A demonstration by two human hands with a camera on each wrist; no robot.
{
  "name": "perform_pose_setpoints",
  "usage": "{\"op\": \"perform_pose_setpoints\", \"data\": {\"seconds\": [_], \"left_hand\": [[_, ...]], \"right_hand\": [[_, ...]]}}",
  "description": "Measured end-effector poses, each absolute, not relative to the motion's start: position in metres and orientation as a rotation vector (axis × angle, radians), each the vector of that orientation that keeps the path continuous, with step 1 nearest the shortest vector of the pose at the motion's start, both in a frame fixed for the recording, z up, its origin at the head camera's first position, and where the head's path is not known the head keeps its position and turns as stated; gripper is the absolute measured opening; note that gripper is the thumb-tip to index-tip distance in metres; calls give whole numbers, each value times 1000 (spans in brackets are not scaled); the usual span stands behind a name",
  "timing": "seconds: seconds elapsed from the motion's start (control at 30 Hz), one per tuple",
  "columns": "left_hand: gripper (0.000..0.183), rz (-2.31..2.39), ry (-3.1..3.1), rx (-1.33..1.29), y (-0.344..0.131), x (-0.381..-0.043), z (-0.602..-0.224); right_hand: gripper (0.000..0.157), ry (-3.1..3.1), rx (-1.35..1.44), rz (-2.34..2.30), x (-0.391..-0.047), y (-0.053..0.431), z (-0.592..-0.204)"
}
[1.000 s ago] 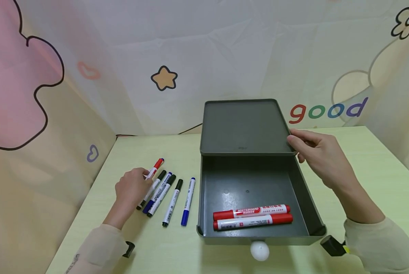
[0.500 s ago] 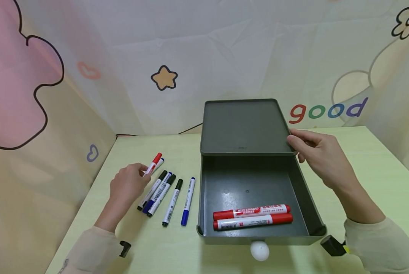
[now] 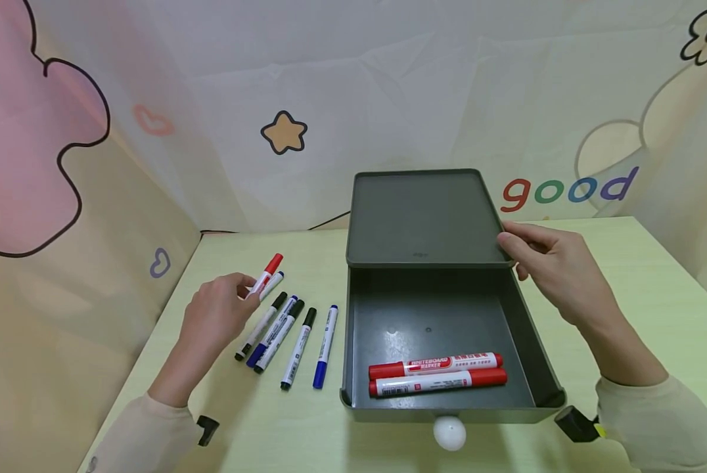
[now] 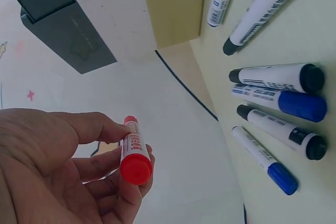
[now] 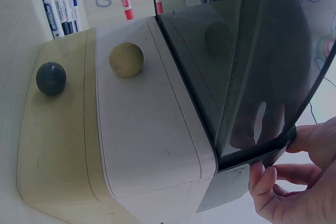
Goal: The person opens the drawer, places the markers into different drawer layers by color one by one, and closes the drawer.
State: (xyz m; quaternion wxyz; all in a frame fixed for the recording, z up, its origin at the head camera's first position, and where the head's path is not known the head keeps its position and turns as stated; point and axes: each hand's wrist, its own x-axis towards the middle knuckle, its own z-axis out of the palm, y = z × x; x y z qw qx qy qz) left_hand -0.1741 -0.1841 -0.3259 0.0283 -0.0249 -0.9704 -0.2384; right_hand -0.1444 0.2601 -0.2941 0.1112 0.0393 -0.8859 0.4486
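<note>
In the head view my left hand (image 3: pixel 220 312) pinches a red whiteboard marker (image 3: pixel 269 270) between thumb and fingers, red end up. The left wrist view shows that marker (image 4: pixel 135 153) held off the table. Just to the right lie several blue and black markers (image 3: pixel 280 336); one blue-ended marker (image 3: pixel 273 286) is partly behind the held one. My right hand (image 3: pixel 557 272) grips the right front corner of a drawer cabinet (image 3: pixel 421 217). Its dark grey top drawer (image 3: pixel 430 315) is pulled out, with two red markers (image 3: pixel 439 383) lying near its front.
A white round knob (image 3: pixel 449 433) sticks out from the drawer's front. Under the top drawer, the right wrist view shows a white drawer (image 5: pixel 152 129) and a beige drawer (image 5: pixel 58 145), each with a round knob. A printed cloth (image 3: pixel 412 98) stands behind the pale table (image 3: pixel 259 427).
My left hand has lifted the red marker and drawn it slightly up and left, away from the other markers. The right hand stays on the cabinet corner.
</note>
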Motion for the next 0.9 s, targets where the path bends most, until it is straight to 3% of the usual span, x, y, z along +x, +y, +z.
{"op": "perform_pose_setpoints", "data": {"seconds": [0.9], "left_hand": [[27, -758, -2871, -269, -152, -133, -266]], "right_hand": [[46, -2595, 109, 1314, -145, 260, -294]]}}
